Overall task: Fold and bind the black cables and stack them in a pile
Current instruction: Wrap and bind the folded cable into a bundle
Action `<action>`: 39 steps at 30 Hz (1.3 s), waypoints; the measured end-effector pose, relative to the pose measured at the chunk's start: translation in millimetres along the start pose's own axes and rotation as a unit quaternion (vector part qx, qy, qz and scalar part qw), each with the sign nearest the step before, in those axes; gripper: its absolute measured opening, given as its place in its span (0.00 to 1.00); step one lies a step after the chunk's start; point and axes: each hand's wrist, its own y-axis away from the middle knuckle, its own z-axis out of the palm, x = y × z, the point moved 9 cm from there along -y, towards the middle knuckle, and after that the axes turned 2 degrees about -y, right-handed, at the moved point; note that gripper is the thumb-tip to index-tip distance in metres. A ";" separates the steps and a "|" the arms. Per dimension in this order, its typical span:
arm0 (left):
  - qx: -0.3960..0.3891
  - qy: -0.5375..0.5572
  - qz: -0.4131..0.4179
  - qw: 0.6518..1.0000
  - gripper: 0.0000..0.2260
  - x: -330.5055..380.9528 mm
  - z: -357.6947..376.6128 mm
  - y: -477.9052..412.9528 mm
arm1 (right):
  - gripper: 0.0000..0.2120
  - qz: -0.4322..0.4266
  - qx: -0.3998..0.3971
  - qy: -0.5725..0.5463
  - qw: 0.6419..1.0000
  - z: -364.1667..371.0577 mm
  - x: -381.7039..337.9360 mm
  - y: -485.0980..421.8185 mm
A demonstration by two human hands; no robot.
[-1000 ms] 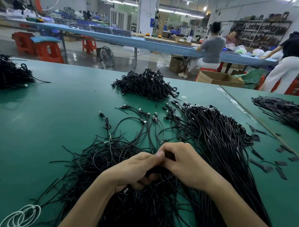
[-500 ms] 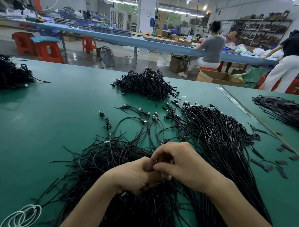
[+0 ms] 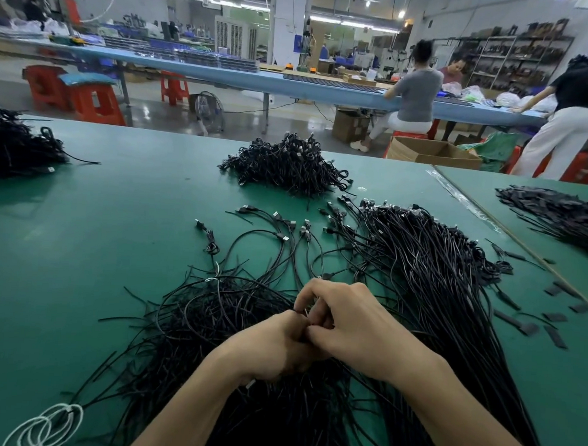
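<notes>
Our two hands meet knuckle to knuckle over the loose black cables point(image 3: 435, 279) spread on the table point(image 3: 117, 232), close to us where the work stays steady. The left hand point(image 3: 273, 346) is curled round the cable being bound point(image 3: 303, 313), and the right hand point(image 3: 355, 326) pinches it with bent fingertips, as we judge, to wind the binding tight. The finished pile point(image 3: 285, 165) sits farther back at mid-table, apart from the loose stock, and short black ties point(image 3: 530, 329) lie to the right, handy to that hand. Our fingers hide nearly all of the bundle, so we cannot tell whether a tie is on it. The picture's lower edge cuts off the near cable ends and a white coil point(image 3: 48, 424).
</notes>
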 end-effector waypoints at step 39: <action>0.237 0.389 0.135 0.880 0.19 22.9 -56.1 14.5 | 0.15 0.067 0.154 -0.480 0.861 -4.7 24.9 -0.1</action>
